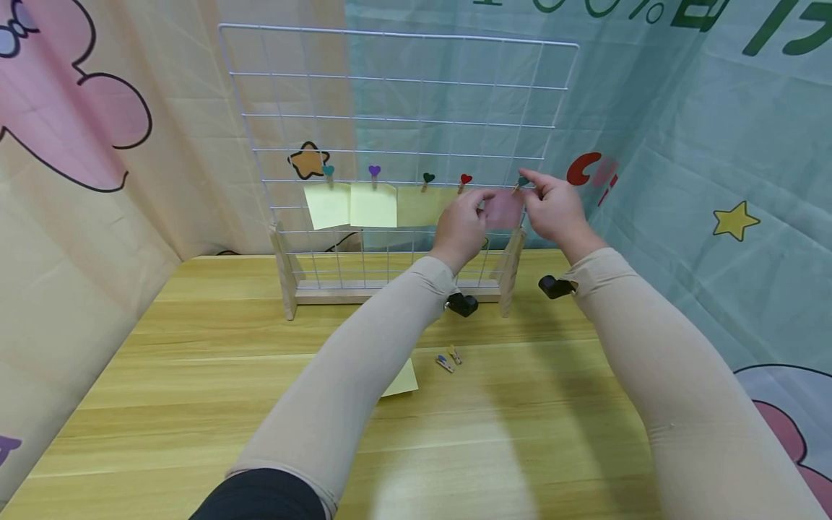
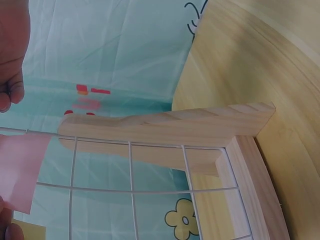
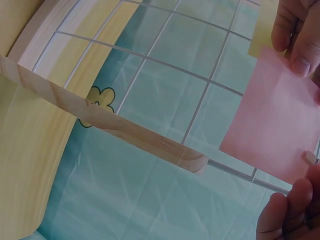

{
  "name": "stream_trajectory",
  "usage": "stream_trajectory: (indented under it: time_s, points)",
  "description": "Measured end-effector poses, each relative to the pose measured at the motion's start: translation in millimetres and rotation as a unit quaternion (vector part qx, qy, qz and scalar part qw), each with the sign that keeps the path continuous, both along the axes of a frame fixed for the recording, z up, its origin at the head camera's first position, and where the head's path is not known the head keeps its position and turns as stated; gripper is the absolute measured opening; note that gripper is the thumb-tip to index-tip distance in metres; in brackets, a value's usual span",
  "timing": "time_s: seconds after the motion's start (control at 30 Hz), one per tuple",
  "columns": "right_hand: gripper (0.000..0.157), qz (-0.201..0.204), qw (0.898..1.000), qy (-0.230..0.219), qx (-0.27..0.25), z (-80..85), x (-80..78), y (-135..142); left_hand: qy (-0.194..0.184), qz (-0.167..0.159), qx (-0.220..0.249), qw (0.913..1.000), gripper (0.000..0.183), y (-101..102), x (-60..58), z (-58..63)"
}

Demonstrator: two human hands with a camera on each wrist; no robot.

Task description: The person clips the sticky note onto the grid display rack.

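A pink sticky note (image 1: 503,210) lies against the white wire grid (image 1: 416,119) at the right end of a row of notes. My left hand (image 1: 460,225) pinches its left edge between thumb and fingers. At the note's upper right corner, my right hand (image 1: 557,209) holds a small wooden clothespin with a teal heart (image 1: 523,182). The right wrist view shows the pink note (image 3: 275,115) between both hands, with the clothespin's wooden tip (image 3: 310,157) on its edge. Yellow notes (image 1: 373,205) hang to the left under heart clothespins, including a purple one (image 1: 374,171) and a red one (image 1: 466,179).
Wooden feet (image 1: 283,271) hold the grid upright on the wooden table (image 1: 195,375). Two loose clothespins (image 1: 445,362) lie on the table before the grid. A yellow note (image 1: 404,379) is partly hidden under my left forearm. Printed curtains (image 1: 715,144) stand behind and beside the table.
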State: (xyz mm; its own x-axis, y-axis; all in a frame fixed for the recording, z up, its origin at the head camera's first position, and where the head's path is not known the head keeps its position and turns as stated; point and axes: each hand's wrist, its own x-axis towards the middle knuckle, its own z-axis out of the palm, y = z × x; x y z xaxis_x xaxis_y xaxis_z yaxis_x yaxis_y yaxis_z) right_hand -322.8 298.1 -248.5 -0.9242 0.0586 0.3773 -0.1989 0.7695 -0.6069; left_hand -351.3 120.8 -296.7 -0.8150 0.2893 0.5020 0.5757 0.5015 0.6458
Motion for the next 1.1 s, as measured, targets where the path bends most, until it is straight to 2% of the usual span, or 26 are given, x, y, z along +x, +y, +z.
stream_trajectory:
  time_s: [1.1]
  points:
    - [0.05,0.022,0.999,-0.044,-0.001,3.9,2.3,1.0,-0.009,-0.009,0.002,0.9999,0.032,-3.6,2.8,1.7]
